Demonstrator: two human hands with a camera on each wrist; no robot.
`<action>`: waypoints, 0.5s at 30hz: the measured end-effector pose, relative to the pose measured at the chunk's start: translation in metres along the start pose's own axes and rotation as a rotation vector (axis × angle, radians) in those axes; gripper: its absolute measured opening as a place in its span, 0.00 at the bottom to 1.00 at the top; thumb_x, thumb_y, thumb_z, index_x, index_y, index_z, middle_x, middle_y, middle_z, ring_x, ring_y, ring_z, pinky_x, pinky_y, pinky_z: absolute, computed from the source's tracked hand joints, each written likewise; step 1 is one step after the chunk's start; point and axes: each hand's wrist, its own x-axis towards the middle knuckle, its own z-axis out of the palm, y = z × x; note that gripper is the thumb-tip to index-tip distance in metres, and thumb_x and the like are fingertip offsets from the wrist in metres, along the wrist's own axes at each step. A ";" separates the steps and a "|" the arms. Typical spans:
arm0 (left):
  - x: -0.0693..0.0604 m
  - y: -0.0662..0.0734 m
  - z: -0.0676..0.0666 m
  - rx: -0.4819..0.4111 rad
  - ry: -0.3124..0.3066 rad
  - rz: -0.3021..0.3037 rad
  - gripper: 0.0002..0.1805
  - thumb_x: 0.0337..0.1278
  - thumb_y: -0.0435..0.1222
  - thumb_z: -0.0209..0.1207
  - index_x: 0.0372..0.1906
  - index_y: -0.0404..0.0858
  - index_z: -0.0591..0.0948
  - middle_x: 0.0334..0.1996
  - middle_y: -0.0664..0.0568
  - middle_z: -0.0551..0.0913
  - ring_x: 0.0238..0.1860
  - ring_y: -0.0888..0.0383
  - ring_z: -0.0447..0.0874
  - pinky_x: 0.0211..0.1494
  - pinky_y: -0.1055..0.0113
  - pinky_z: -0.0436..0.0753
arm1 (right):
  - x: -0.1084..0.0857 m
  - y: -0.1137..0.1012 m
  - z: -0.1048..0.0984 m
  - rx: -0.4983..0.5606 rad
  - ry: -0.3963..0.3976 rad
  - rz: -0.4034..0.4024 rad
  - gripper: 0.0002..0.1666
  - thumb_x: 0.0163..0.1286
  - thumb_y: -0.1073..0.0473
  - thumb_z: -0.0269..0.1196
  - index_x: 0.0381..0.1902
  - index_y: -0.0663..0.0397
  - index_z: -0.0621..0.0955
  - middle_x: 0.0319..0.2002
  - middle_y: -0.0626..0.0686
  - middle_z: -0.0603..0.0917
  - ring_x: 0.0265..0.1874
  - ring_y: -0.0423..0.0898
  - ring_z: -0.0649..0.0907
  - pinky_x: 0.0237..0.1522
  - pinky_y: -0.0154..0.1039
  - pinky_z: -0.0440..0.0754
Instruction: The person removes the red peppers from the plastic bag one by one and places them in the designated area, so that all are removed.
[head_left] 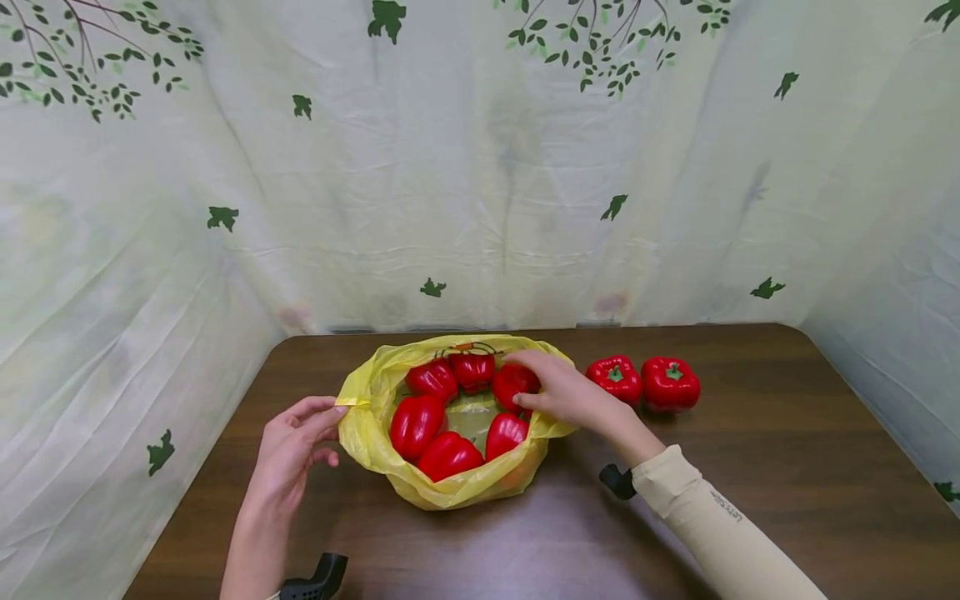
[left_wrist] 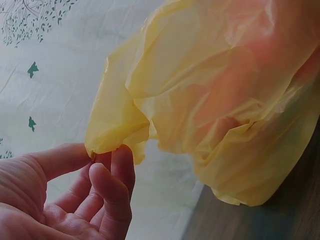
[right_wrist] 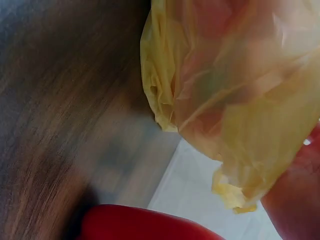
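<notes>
A yellow plastic bag stands on the table with its mouth spread wide and its rim folded outward. Several red bell peppers lie inside it, around a patch of bare bag bottom. At the bag's left edge my left hand pinches the rim between thumb and fingers; the left wrist view shows the film held at the fingertips. Reaching in over the right rim, my right hand grips a red bell pepper inside the bag. The film hides most of that hand in the right wrist view.
Two more red bell peppers, one nearer the bag and one farther right, sit side by side on the brown wooden table. A pale curtain with printed leaves surrounds the table's back and sides.
</notes>
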 end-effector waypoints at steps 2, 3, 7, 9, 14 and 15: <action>0.000 0.000 0.000 0.002 0.000 0.001 0.11 0.60 0.38 0.67 0.43 0.38 0.80 0.33 0.52 0.83 0.30 0.55 0.82 0.23 0.67 0.82 | 0.002 0.002 0.000 0.003 -0.030 0.020 0.35 0.63 0.59 0.71 0.66 0.54 0.73 0.62 0.53 0.76 0.62 0.50 0.73 0.64 0.48 0.72; 0.000 0.000 0.001 0.005 -0.001 0.002 0.11 0.60 0.39 0.67 0.43 0.39 0.80 0.33 0.52 0.83 0.30 0.55 0.82 0.23 0.67 0.82 | 0.003 0.002 0.000 0.001 -0.044 0.028 0.35 0.62 0.59 0.71 0.67 0.54 0.73 0.62 0.53 0.76 0.61 0.50 0.73 0.63 0.48 0.72; 0.000 0.000 0.001 0.000 0.000 0.001 0.11 0.60 0.39 0.67 0.43 0.38 0.80 0.33 0.52 0.83 0.30 0.55 0.82 0.22 0.67 0.82 | 0.007 0.004 0.002 -0.016 -0.081 0.052 0.37 0.61 0.58 0.72 0.67 0.55 0.72 0.62 0.52 0.75 0.60 0.49 0.74 0.61 0.47 0.74; 0.000 0.000 0.001 -0.005 0.001 -0.001 0.12 0.60 0.39 0.67 0.43 0.38 0.80 0.33 0.53 0.84 0.30 0.56 0.82 0.22 0.68 0.82 | 0.010 0.005 0.003 -0.020 -0.090 0.057 0.38 0.60 0.58 0.72 0.67 0.55 0.71 0.62 0.52 0.75 0.60 0.49 0.74 0.61 0.46 0.75; 0.000 0.000 0.002 -0.008 0.002 -0.001 0.11 0.59 0.39 0.68 0.43 0.38 0.80 0.32 0.53 0.84 0.30 0.56 0.82 0.22 0.68 0.82 | 0.014 0.007 0.004 -0.018 -0.128 0.069 0.41 0.60 0.59 0.72 0.69 0.55 0.70 0.64 0.53 0.74 0.61 0.50 0.73 0.62 0.47 0.73; 0.000 0.000 0.002 -0.007 0.001 0.000 0.11 0.59 0.39 0.68 0.43 0.38 0.80 0.32 0.53 0.84 0.30 0.56 0.82 0.22 0.68 0.82 | 0.015 0.008 0.004 -0.020 -0.136 0.073 0.41 0.60 0.60 0.72 0.69 0.55 0.69 0.64 0.53 0.73 0.61 0.50 0.72 0.63 0.47 0.72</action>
